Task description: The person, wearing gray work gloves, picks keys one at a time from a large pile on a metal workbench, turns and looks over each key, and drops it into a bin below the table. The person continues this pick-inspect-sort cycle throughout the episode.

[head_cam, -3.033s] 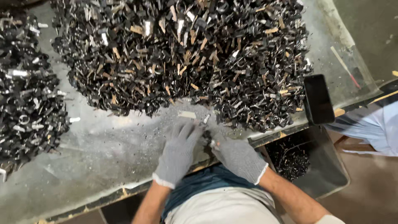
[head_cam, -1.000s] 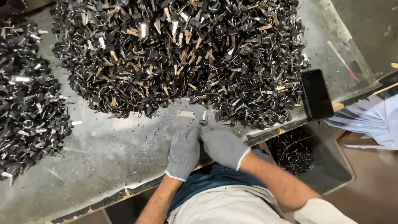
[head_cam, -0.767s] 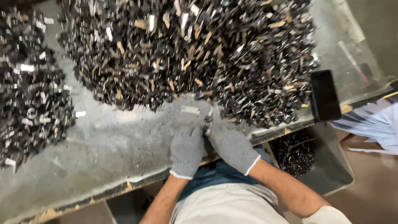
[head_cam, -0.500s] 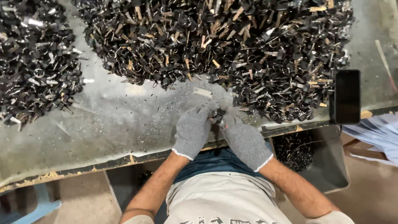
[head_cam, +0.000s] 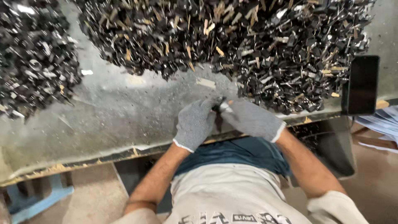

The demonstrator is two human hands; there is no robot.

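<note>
Both my hands wear grey knit gloves and meet at the near edge of a grey metal table (head_cam: 124, 112). My left hand (head_cam: 194, 123) and my right hand (head_cam: 250, 119) pinch one small dark metal piece (head_cam: 220, 105) between their fingertips. Just beyond them lies a large heap of small black and silver metal parts with tan bits (head_cam: 232, 45), spread across the far half of the table.
A second pile of dark metal parts (head_cam: 35, 62) lies at the left. A black phone (head_cam: 361, 85) rests on the table's right edge. A dark bin with parts (head_cam: 327, 141) sits under the table at right. A blue stool (head_cam: 37, 195) stands low left.
The view has shifted so the table and heaps slid right and up. My hands stayed together at the table edge, working on the small piece between the fingertips.
</note>
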